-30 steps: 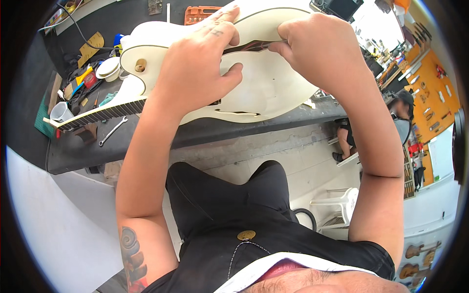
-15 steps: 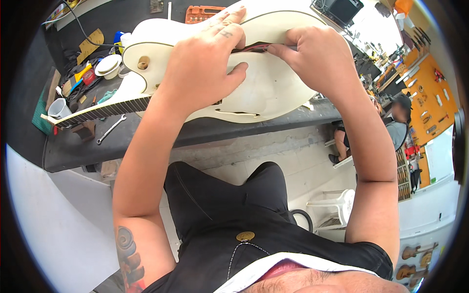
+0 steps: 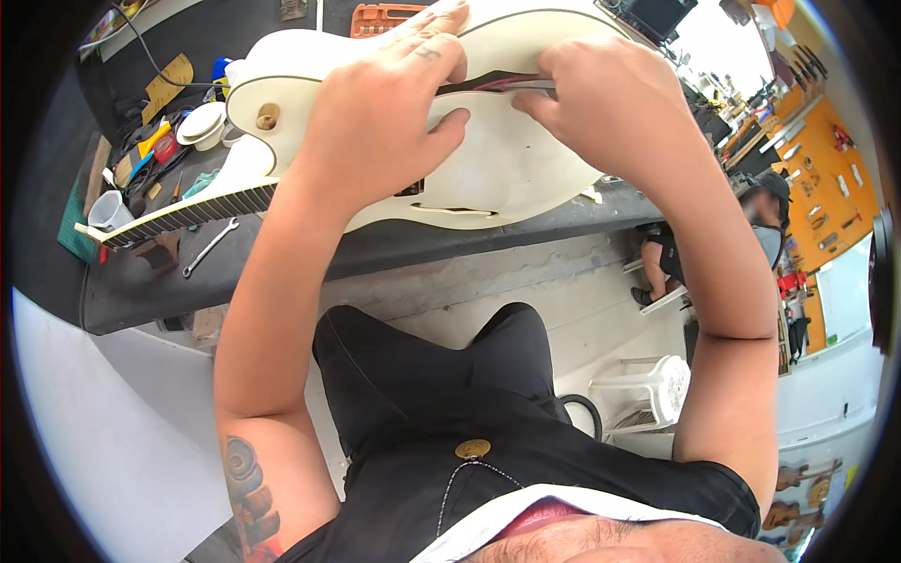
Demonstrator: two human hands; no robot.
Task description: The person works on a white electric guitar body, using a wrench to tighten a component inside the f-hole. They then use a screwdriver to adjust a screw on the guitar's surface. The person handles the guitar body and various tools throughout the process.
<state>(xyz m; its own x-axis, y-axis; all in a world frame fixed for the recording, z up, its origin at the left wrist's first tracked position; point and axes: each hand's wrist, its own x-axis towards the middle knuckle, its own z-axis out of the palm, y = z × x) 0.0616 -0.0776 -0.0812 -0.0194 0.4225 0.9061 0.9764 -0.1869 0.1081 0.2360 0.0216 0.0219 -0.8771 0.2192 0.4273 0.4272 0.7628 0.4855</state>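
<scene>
A cream guitar (image 3: 507, 178) lies on a dark workbench (image 3: 394, 246), its neck (image 3: 188, 214) pointing left. My left hand (image 3: 385, 113) presses down on the middle of the body, fingers curled over a dark strip (image 3: 488, 83) on its top and thumb spread toward me. My right hand (image 3: 610, 103) sits just right of it, pinching a thin grey blade-like piece (image 3: 527, 86) at the end of that strip. What lies under my palms is hidden.
A wrench (image 3: 208, 247), a white cup (image 3: 108, 211) and small tools lie at the bench's left end; an orange case (image 3: 380, 17) sits behind the guitar. A white plastic chair (image 3: 648, 389) stands below right. Another person (image 3: 751, 225) sits at right.
Both hands stay on the guitar. My left thumb has drawn up closer to the dark strip, and my right hand has shifted slightly along it.
</scene>
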